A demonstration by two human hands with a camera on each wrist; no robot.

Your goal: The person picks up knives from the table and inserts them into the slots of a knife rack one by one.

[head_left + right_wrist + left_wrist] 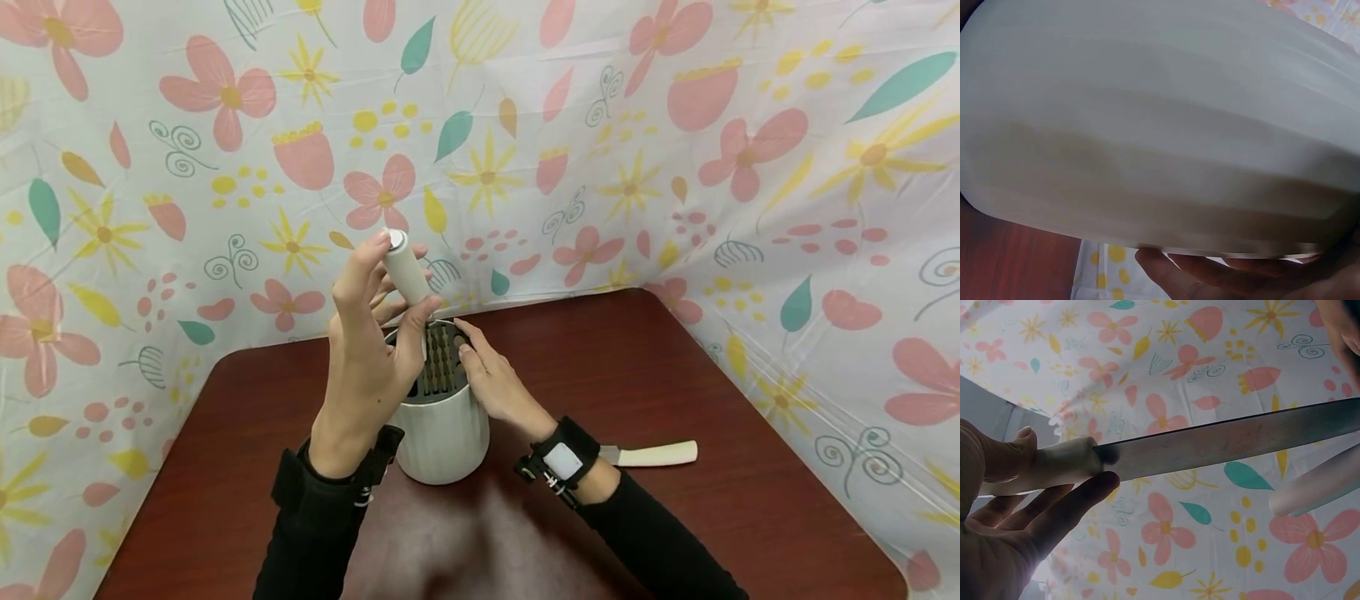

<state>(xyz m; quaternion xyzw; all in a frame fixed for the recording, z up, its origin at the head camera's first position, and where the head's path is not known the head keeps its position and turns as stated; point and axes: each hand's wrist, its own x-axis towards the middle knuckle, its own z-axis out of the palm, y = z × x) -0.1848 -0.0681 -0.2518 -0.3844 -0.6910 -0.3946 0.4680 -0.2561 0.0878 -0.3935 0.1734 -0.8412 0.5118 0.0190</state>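
Observation:
My left hand [363,354] pinches a knife [406,271] by its white handle, thumb and fingertips near the blade end. The knife stands almost upright over the slotted top of a round, white knife block [442,442]. Its broad metal blade [1222,440] shows at length in the left wrist view, close by the block's pale rim [1316,484]. My right hand [498,385] grips the block's right side, the thumb at the top edge and the fingers [1188,275] round the far wall. In the right wrist view the ribbed wall fills most of the picture.
A second white-handled knife [658,454] lies on the dark red table [600,375], right of the block, its blade mostly hidden behind my right wrist. A flower-printed cloth [525,167] hangs behind the table and along its sides.

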